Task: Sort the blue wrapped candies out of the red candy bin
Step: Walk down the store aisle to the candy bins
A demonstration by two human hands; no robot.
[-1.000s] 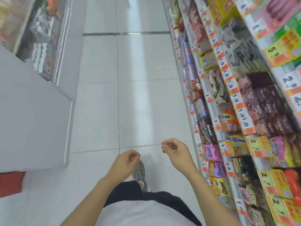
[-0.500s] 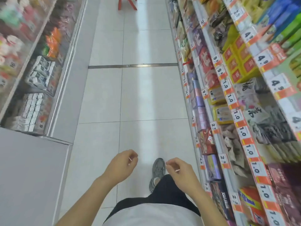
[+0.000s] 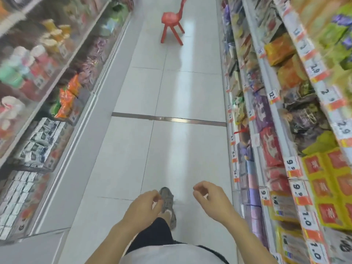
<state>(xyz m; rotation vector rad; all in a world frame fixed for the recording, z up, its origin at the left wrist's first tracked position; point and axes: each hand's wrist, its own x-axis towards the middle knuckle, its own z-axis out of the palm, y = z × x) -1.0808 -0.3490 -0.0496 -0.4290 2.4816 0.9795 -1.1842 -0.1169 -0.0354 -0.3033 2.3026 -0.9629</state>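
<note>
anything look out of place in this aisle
One thing: a red stool stands alone in the middle of the aisle floor, ahead, right in the walking path. Both the left hand and right hand hold nothing. The shelves are too blurred to judge.

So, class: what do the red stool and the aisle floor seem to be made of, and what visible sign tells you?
Stool: probably moulded plastic, a uniform red with a dull sheen across seat and legs; blur leaves it open.
Floor: likely glazed ceramic tile, pale and glossy, with thin grout lines and a long streak of reflected light.
</note>
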